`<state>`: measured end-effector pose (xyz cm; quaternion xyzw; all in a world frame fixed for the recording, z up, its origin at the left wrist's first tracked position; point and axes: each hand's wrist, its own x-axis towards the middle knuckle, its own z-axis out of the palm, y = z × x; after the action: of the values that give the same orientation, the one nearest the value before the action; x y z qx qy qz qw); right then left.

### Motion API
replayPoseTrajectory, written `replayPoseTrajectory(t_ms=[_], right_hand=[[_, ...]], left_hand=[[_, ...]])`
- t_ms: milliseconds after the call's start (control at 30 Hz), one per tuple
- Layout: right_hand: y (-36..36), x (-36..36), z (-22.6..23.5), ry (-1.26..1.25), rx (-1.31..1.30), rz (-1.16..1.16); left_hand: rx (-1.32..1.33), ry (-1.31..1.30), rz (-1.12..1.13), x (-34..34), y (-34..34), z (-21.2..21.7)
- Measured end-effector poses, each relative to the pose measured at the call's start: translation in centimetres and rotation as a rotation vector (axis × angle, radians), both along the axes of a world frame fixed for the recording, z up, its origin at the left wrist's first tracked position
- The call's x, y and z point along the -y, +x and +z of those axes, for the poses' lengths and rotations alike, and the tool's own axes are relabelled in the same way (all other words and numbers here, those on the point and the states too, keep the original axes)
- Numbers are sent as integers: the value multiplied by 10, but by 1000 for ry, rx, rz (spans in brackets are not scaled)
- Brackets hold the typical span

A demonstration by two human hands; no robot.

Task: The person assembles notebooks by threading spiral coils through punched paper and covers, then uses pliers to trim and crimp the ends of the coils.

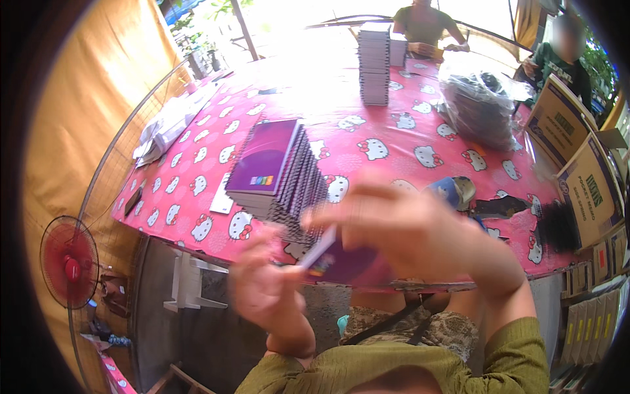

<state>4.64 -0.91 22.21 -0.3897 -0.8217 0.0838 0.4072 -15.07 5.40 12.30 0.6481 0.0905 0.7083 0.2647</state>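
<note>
A small purple notebook (351, 264) is held tilted in front of me, above the near table edge. My right hand (413, 230) reaches over it from the right, fingers bent around its upper part and smeared by motion. At the notebook's left edge is my left hand (268, 282), its thumb close to the corner; its blurred fingers do not show whether they grip. Just beyond the hands rises a stack of spiral-bound purple notebooks (266, 157), with the wire bindings facing right.
A pink cartoon-print cover lies on the table (367, 125). Farther back stand a tall notebook stack (375, 65) and a clear plastic bag of dark things (482, 108). Cardboard boxes (587, 177) line the right side. Two people sit across; a red fan (69, 266) stands left.
</note>
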Motion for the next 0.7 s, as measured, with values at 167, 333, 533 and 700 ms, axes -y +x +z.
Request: replayPoseTrajectory(t_ms=[167, 333, 533, 700], right_hand=[[21, -131, 19, 49, -707, -317], [-2, -190, -54, -50, -378, -557], [-24, -198, -60, -130, -670, -508], [-6, -183, -63, 33, -565, -545]], left_hand=[[160, -455, 272, -95, -2, 21], [105, -538, 116, -128, 19, 9], [138, -464, 376, -107, 34, 20], [123, -311, 418, -128, 24, 8]])
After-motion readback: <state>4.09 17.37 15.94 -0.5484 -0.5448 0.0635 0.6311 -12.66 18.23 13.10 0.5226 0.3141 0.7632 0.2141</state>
